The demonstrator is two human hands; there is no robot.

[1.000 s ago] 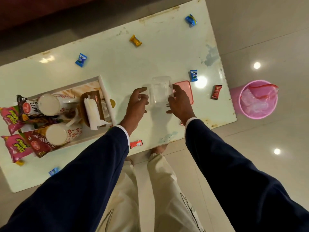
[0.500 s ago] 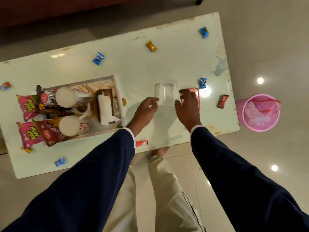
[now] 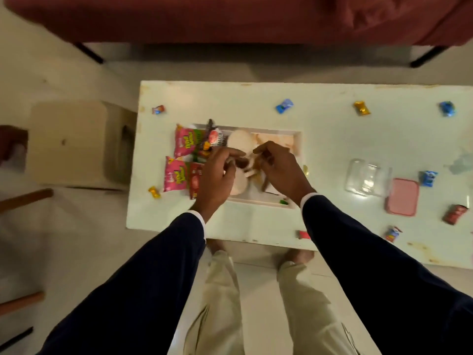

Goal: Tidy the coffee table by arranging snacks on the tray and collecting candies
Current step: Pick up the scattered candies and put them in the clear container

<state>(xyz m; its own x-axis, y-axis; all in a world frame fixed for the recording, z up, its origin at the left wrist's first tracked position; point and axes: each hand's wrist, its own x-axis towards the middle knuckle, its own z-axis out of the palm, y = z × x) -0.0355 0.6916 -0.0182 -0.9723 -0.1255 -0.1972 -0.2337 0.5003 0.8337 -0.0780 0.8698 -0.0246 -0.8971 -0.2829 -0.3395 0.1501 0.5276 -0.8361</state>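
Note:
A white tray (image 3: 299, 147) sits on the pale coffee table (image 3: 332, 129). It holds two pink snack packets (image 3: 184, 143), a red packet (image 3: 195, 179) and two white cups (image 3: 240, 140). My left hand (image 3: 217, 175) and my right hand (image 3: 280, 170) hover together over the tray's middle, fingertips almost touching above the cups. Blur hides whether they grip anything. A clear plastic container (image 3: 367, 176) stands to the right beside its pink lid (image 3: 401, 197). Several wrapped candies lie scattered, among them a blue candy (image 3: 284, 106), a gold candy (image 3: 361, 108) and a red candy (image 3: 455, 213).
A beige stool (image 3: 69, 142) stands left of the table. A dark red sofa (image 3: 230, 19) runs along the far side. More candies lie near the table's edges: a yellow one (image 3: 154, 192) at the left and a red one (image 3: 303, 234) at the front.
Both hands left the clear container and moved left to the tray. My view swung left, so the tray now sits in the middle.

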